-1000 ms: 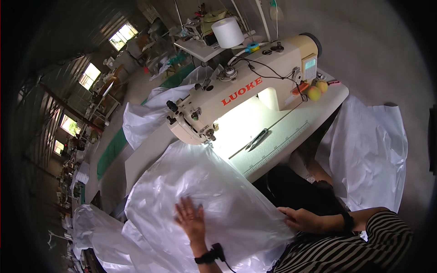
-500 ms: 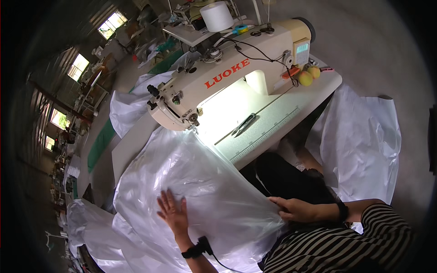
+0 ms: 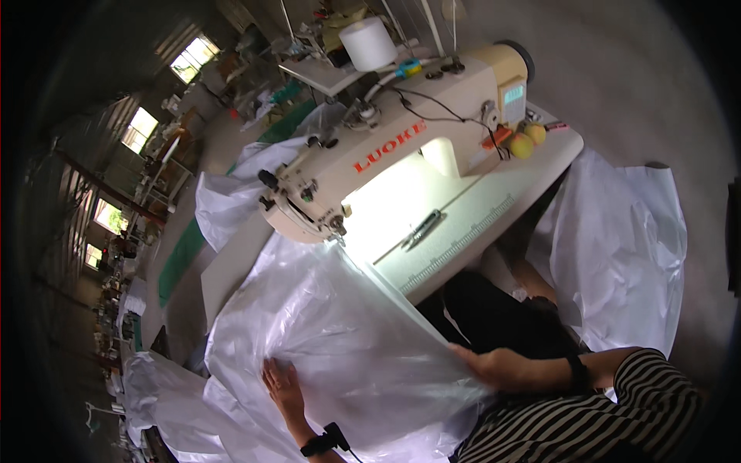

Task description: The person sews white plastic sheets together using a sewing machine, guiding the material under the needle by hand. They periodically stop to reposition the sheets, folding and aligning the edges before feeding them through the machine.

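A large sheet of shiny white plastic-like material (image 3: 347,339) runs from beneath the needle end of a cream sewing machine (image 3: 417,127) down over my lap. My left hand (image 3: 283,388) lies on the sheet's left part, its fingers stretched out and fairly close together. At the sheet's right edge, my right hand (image 3: 502,369) pinches the material with the thumb on top; the other fingers are partly hidden. Thread snips (image 3: 423,229) lie on the lit machine bed (image 3: 463,235), to the right of the needle.
More white sheeting hangs at the right (image 3: 617,247) and bunches behind the machine head (image 3: 228,199). A white thread cone (image 3: 367,45) stands behind the machine. Two yellowish round fruits (image 3: 527,141) sit by its right end. Cluttered shelves and windows line the left background.
My left hand has slid back toward me over the sheet, its fingers drawn closer together. My right hand keeps hold of the edge. The whole view has shifted slightly.
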The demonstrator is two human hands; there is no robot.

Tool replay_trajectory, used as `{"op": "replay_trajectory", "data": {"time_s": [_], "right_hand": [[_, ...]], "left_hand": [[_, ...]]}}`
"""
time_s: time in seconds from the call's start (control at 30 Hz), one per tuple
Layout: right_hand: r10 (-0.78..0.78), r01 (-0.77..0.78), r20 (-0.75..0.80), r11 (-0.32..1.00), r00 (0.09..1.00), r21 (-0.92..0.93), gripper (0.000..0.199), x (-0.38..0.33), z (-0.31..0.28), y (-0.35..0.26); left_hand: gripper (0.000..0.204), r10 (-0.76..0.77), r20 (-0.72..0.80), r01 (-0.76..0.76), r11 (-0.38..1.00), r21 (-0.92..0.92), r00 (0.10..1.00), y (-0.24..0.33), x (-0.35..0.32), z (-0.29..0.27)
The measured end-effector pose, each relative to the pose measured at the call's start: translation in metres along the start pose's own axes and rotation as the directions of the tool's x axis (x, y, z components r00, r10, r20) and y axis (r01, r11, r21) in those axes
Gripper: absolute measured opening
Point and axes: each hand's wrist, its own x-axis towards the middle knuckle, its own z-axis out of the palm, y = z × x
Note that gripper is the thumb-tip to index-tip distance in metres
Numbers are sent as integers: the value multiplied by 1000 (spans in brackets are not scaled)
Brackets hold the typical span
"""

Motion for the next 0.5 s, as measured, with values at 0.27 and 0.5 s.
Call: {"op": "replay_trajectory", "data": {"time_s": [0.27,0.5], "right_hand": [[-217,246,117,891,969,-381,63,40,29,-12],[-187,193,61,849,980,-492,64,74,2,-34]], "left_hand": [[55,157,-24,-152,977,147,987,-54,48,14],[56,96,1,-96,990,-108,995,67,45,-4]]}}
